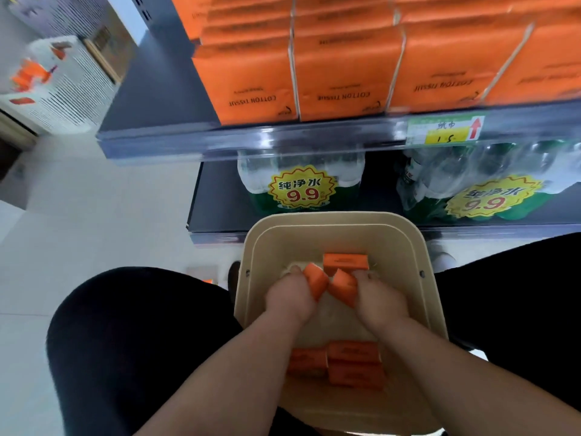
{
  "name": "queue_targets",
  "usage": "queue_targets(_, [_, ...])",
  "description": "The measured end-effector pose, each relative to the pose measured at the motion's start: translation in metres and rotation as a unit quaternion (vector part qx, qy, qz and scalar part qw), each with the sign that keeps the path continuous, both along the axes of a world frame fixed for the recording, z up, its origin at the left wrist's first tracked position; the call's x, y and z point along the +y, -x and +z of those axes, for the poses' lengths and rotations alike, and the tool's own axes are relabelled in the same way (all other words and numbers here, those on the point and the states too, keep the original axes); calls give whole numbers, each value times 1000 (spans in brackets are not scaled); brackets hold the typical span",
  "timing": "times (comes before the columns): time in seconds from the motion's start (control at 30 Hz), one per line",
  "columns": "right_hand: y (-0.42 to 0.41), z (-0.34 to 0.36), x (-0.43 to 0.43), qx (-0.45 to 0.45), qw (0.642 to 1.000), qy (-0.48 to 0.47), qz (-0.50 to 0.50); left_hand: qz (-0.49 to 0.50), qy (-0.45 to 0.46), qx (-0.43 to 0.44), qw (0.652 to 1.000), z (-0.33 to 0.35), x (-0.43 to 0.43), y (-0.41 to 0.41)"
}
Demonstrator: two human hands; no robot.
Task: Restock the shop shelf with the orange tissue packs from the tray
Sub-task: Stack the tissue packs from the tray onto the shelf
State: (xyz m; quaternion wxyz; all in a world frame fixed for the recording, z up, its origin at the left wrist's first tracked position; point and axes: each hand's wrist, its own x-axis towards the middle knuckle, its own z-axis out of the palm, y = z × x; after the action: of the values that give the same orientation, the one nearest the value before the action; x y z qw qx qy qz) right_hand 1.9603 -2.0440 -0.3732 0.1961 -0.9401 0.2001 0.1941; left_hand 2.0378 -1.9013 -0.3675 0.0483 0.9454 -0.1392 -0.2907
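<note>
My left hand [287, 298] wraps an orange pack [316, 280] and my right hand [379, 298] a second pack [344, 286]. My fingertips and both packs' undersides are hidden. At the near end of the tray [330, 220], my forearms cover part of the loose packs [353, 352], whose print is too small to read. The tray's near rim is cut off by the picture's bottom edge. Beyond the tray, the price tag [446, 130] is blurred.
</note>
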Motion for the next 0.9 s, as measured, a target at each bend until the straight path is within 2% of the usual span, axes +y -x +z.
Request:
queue_targets(0.2, [5, 62, 0, -60, 998, 16, -8, 9, 82, -138, 987, 64, 7, 11])
queue_targets(0.37, [11, 122, -4, -166, 983, 77, 12, 39, 198, -223, 954, 120, 21, 4])
queue_targets(0.47, [11, 156, -5, -213, 969, 121, 17, 23, 207, -244, 947, 161, 25, 1])
queue_targets(0.7, [-8, 246, -8, -318, 937, 144, -1, -11, 237, -318, 918, 264, 21, -17])
queue_targets(0.9, [-52, 311, -13, -391, 904, 172, -7, 12, 236, -408, 882, 327, 30, -49])
